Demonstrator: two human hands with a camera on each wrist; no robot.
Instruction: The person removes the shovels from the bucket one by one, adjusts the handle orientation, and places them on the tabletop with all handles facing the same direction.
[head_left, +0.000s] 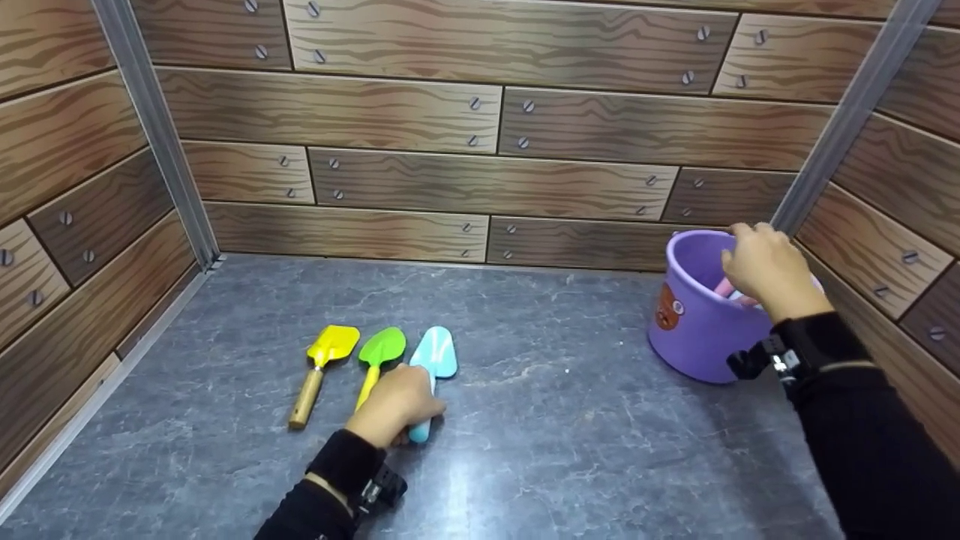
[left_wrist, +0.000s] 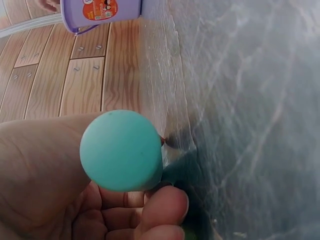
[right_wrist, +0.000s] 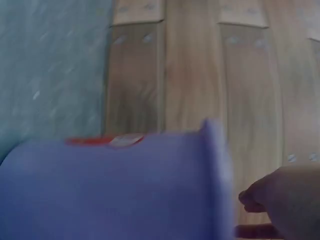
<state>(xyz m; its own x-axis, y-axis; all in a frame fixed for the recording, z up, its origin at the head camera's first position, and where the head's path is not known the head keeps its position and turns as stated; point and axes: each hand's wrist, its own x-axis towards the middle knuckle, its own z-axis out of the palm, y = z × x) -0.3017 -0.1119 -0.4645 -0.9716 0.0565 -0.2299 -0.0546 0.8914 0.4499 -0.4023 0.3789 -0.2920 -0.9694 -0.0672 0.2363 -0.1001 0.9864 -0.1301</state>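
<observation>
A small light blue trowel [head_left: 442,351] lies on the grey floor with its handle under my left hand [head_left: 397,401]. In the left wrist view, my fingers [left_wrist: 162,207] curl round that handle, whose round end [left_wrist: 120,150] faces the camera. Just left of it is a green trowel [head_left: 383,346] with a yellow handle, partly covered by the hand. Over the purple bucket [head_left: 709,330] at the right hovers my right hand [head_left: 772,266], fingers loosely bent, with nothing seen between them. Pink and pale pieces [head_left: 726,288] show inside the bucket, partly hidden by that hand.
A yellow shovel [head_left: 334,345] with a wooden handle lies left of the green trowel. Wood-patterned walls [head_left: 405,180] stand at the back and both sides, joined by grey metal corner strips [head_left: 154,127]. The bucket is close to the right wall.
</observation>
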